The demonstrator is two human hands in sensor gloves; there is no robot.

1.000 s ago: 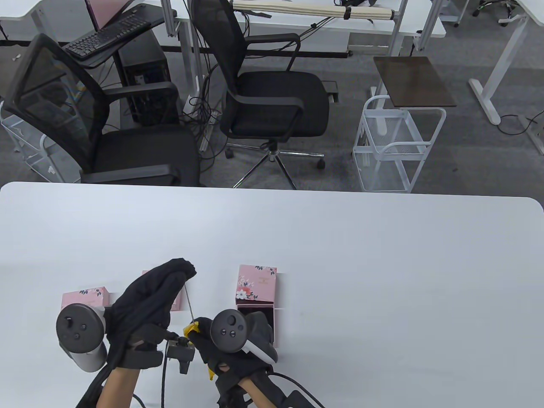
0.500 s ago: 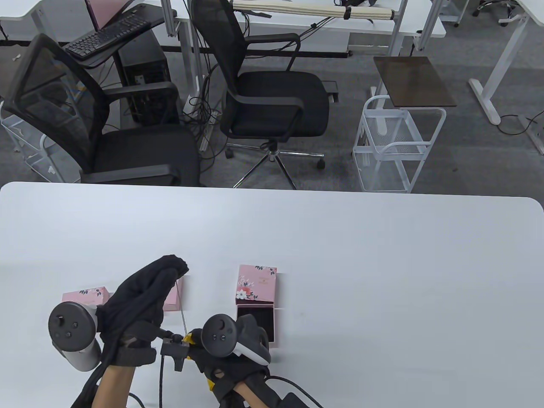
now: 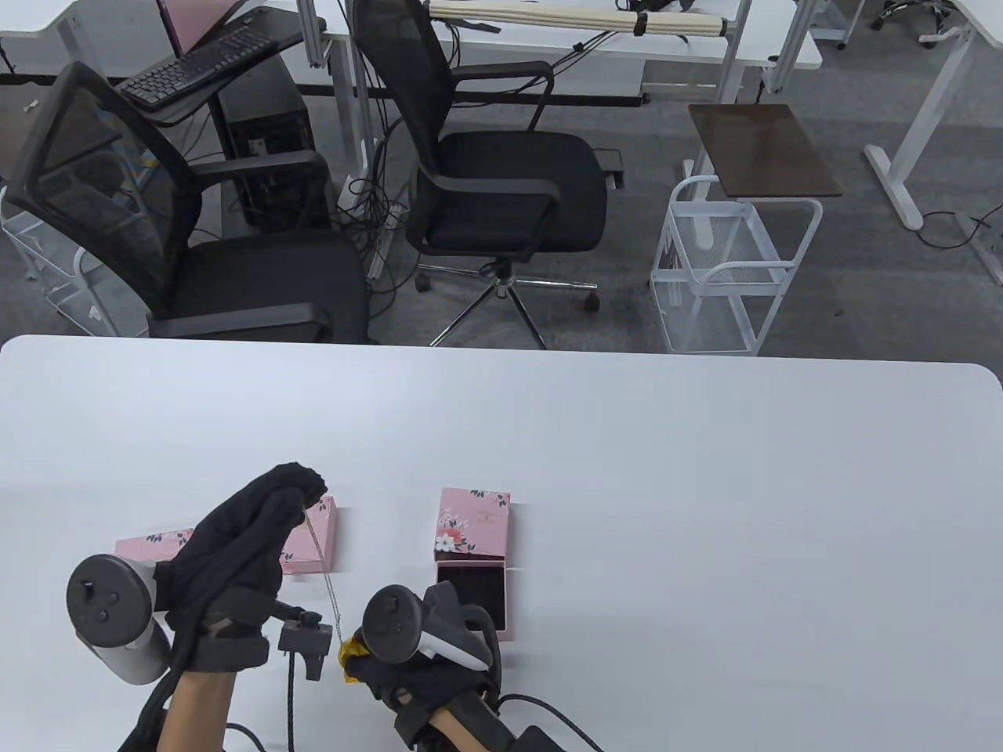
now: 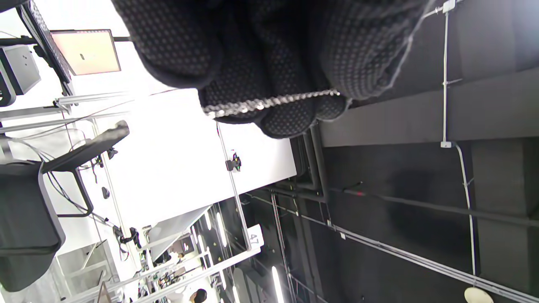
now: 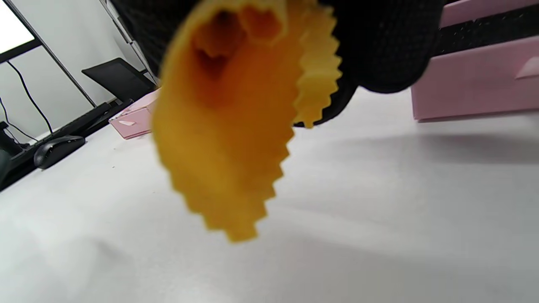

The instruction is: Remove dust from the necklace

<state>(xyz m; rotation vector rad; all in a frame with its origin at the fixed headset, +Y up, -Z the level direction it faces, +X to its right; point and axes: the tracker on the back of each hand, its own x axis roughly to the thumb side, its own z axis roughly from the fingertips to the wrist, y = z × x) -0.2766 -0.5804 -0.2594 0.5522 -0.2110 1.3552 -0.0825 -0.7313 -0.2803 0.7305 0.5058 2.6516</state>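
A thin silver necklace (image 3: 323,565) hangs taut from my raised left hand (image 3: 294,489) down to my right hand (image 3: 368,658). In the left wrist view the chain (image 4: 269,102) lies pinched across the gloved left fingertips. My right hand grips a yellow cloth (image 3: 349,652) with a zigzag edge, wrapped on the chain's lower end. The right wrist view shows that cloth (image 5: 236,126) hanging from the black glove just above the white table (image 3: 705,486).
An open pink floral jewellery box (image 3: 472,560) with a black lining stands just right of my right hand. Another pink box (image 3: 309,540) lies behind the chain, and a third (image 3: 149,547) lies left of my left hand. Office chairs stand beyond the table's far edge.
Both hands have shifted left and slightly toward me, keeping the chain stretched between them. The right hand with the cloth has slid lower along the chain.
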